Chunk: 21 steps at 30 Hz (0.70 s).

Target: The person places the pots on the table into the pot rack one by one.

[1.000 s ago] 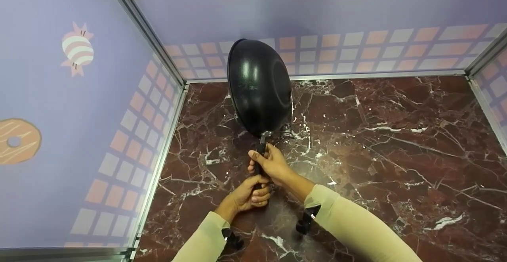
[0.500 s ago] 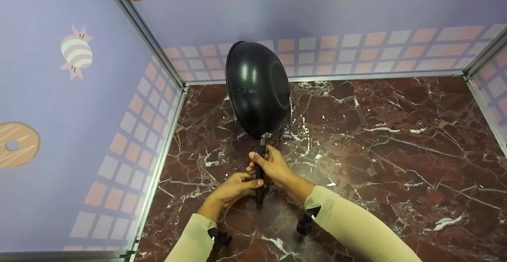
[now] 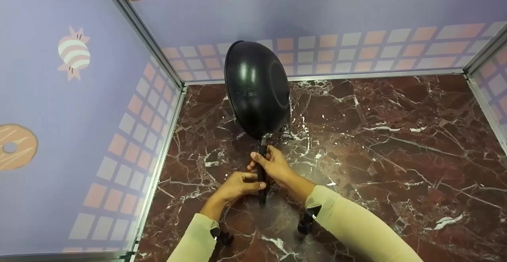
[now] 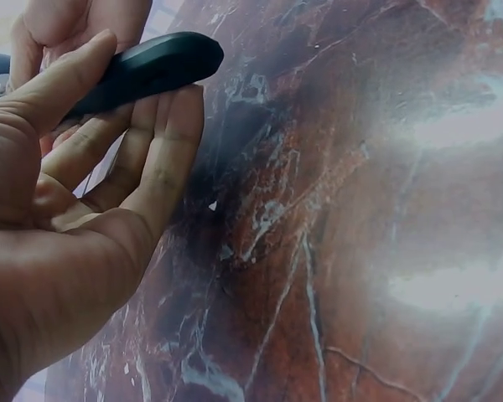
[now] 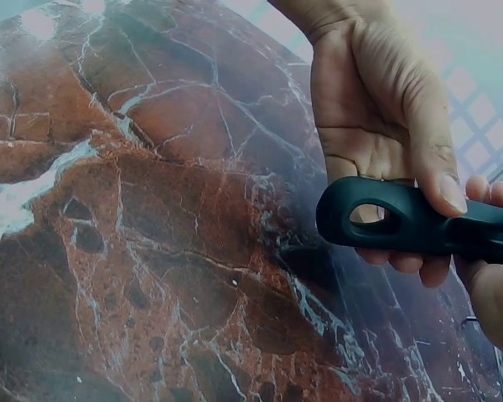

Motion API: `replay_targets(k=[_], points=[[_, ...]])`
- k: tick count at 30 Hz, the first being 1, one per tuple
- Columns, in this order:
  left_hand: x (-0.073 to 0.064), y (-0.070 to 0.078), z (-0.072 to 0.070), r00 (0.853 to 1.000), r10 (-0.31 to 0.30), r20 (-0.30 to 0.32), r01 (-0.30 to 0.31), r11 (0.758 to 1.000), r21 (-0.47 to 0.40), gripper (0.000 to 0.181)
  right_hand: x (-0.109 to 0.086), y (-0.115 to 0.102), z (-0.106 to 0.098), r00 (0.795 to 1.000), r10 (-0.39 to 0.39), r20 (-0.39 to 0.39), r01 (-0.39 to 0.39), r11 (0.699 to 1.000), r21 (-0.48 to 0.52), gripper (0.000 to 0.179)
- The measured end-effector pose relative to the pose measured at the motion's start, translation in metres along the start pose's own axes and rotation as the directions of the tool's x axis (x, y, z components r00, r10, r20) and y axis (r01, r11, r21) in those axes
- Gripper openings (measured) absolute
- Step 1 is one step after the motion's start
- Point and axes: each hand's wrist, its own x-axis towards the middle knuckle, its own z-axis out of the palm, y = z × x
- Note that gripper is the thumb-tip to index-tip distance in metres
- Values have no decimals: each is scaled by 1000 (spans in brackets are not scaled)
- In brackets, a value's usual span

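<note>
A black wok (image 3: 255, 91) stands tilted on its side, its rounded outside and flat base turned to the right in the head view. Its long black handle (image 3: 262, 194) points back toward me. My right hand (image 3: 277, 167) grips the handle close to the pan, thumb on top. Lower down, my left hand (image 3: 234, 186) pinches the handle between thumb and fingers, as the left wrist view also shows. The handle's end, with an oval hanging hole, sticks out past the left hand in the right wrist view. The wok's inside is hidden.
A thin metal wire frame (image 3: 290, 129) shows partly behind the wok's right side; the rest is hidden. The dark red marbled surface (image 3: 396, 155) extends to the right. Purple patterned panels (image 3: 356, 16) with metal edging stand at the back and sides.
My left hand has loosened from a full fist round the handle's end and moved slightly up and left, now pinching it, so the end shows. The right hand and wok stay nearly still.
</note>
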Motion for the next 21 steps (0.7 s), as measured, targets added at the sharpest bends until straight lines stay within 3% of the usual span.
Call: replay_targets(k=[10,15,21], points=[[7,-1,3,998,55,-37,-47,980,191,34,4,5,-5,1000,9,-25,-10,1000,-28,17],[9,-3,3,996,78,-50,-65,972,228,34,5,4,-6,999,19,-36,-20,999,-28,18],[14,-6,6,995,75,-64,-60,976,211,33,7,8,-9,999,11,-47,-13,999,-41,18]])
